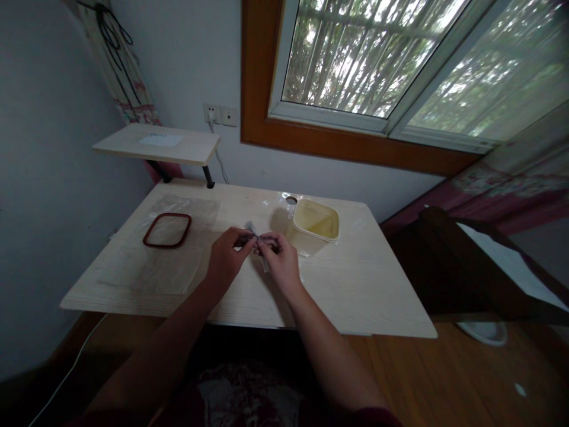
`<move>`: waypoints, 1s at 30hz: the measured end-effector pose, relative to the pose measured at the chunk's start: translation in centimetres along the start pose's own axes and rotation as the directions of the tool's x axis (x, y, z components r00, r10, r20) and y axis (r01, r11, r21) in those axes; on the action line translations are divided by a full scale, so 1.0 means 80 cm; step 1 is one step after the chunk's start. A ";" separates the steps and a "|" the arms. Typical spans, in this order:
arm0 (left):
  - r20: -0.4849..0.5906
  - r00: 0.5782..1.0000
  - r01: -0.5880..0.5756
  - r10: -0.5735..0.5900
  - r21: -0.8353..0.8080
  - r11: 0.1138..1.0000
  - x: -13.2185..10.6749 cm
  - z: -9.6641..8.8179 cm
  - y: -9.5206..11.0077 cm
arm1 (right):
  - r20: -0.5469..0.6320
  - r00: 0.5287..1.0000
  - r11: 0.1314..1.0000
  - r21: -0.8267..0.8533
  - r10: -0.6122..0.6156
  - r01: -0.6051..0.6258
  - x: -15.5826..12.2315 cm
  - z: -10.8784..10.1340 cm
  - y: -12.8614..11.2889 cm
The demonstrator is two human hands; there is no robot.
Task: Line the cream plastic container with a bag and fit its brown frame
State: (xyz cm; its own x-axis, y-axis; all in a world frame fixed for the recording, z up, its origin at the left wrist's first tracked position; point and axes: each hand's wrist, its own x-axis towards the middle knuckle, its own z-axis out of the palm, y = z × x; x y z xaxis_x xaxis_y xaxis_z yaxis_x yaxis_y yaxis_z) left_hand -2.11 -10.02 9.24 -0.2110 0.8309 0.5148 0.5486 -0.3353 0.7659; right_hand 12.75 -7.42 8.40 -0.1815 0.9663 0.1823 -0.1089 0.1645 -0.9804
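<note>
Both my hands meet above the middle of the table, fingertips pinched on a small, bunched greyish strip (pixel 265 264) that looks like thin plastic or cloth. One crumpled end sticks up past the fingers and the other hangs below; its middle is hidden. My left hand (pixel 229 254) is closed on it from the left, my right hand (pixel 283 261) from the right. Just beyond the right hand stands a pale yellow square plastic container (pixel 306 240), upright with its top uncovered. To the left, a dark red rounded-square ring (pixel 189 228) lies on a flat clear plastic sheet or bag (pixel 146 273).
The light wooden table (pixel 373 284) has a raised shelf (pixel 195 151) at its back left, with a paper (pixel 160 140) on it. A cable hole (pixel 291 200) is near the back edge. Dark furniture (pixel 444 261) stands to the right, below the window (pixel 347 71).
</note>
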 end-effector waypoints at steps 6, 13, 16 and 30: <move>0.068 0.993 0.100 -0.097 -0.035 0.994 0.002 -0.002 -0.003 | 0.017 1.000 1.000 -0.010 0.004 -0.004 -0.001 -0.002 0.004; 0.084 0.974 0.216 -0.208 -0.100 0.971 0.003 -0.001 0.003 | 0.005 1.000 0.996 0.088 0.021 -0.021 0.000 0.000 0.004; 0.077 0.974 0.219 -0.212 -0.096 0.971 0.001 0.003 0.004 | -0.008 0.998 0.986 0.155 0.058 -0.056 0.000 0.001 0.006; 0.236 0.955 0.233 -0.179 -0.227 0.946 0.007 0.003 -0.014 | 0.182 0.970 0.934 0.289 0.162 -0.210 0.008 -0.013 0.011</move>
State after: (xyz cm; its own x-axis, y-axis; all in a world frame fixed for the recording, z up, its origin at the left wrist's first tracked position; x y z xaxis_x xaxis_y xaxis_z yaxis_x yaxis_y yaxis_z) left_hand -2.63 -9.08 8.56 -0.1088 0.9583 0.2643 0.2861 -0.2244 0.9316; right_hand 13.52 -6.43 7.61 -0.3714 0.9279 0.0319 -0.3465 -0.1067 -0.9320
